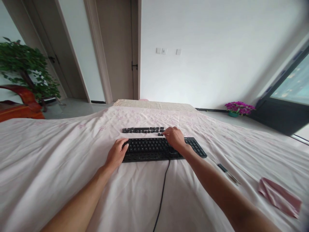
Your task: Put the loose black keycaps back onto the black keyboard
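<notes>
A black keyboard (147,146) lies on the cloth in front of me, its cable running down toward me. Its lower rows show bare sockets without keycaps. My left hand (118,148) is closed on the keyboard's left end, thumb on top. Beyond the keyboard, loose black keycaps (142,129) lie in rows. My right hand (174,138) reaches over the keyboard, fingertips pinched at a small keycap (162,134) at the right end of these rows. The fingers partly hide it.
A keycap puller or brush-like tool with a dark handle (222,168) and thin metal prongs lies to the right. Farther right is a folded pink cloth (280,197). The pale floral cover (135,196) is wrinkled. A red wooden chair (21,101) stands at the left.
</notes>
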Available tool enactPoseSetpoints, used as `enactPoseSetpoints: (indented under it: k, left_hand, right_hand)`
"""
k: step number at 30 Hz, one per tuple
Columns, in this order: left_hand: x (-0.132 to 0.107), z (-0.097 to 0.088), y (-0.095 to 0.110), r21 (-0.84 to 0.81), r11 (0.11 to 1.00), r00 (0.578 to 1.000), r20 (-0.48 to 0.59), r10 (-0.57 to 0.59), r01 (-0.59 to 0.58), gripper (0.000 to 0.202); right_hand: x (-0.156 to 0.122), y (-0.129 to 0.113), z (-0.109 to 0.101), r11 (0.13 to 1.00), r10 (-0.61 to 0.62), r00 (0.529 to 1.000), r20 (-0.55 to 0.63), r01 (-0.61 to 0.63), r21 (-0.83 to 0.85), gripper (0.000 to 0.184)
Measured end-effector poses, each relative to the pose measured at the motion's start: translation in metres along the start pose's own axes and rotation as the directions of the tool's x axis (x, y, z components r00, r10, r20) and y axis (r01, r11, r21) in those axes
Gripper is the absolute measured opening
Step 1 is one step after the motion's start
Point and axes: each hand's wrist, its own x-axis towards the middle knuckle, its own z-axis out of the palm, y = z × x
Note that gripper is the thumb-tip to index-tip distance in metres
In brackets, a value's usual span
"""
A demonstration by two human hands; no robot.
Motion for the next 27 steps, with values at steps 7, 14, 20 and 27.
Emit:
enactPoseSetpoints:
  k: [7, 14, 20, 27]
  left_hand:
    - [0.001, 0.001, -0.003, 0.002, 1.000, 1.000, 0.006, 0.002, -0.002, 0.034]
    - [0.002, 0.002, -0.002, -0.009, 1.000, 1.000, -0.006, -0.003, 0.002, 0.032]
    - [0.002, 0.000, 0.001, -0.011, 1.000, 1.000, -0.010, -0.003, 0.003, 0.033]
    - [0.001, -0.001, 0.001, -0.014, 1.000, 1.000, -0.010, 0.000, -0.001, 0.033]
  right_hand:
    - [0.050, 0.001, 0.030, 0.988, 0.009, 0.995, 0.095, 0.005, -0.152, 0.016]
    - [0.063, -0.002, 0.037, 0.971, -0.053, 0.986, 0.156, 0.087, -0.222, 0.012]
    - [0.064, -0.007, 0.037, 0.956, -0.114, 0.973, 0.200, 0.163, -0.244, 0.016]
    - [0.058, -0.008, 0.027, 0.958, -0.141, 0.974, 0.175, 0.179, -0.226, 0.017]
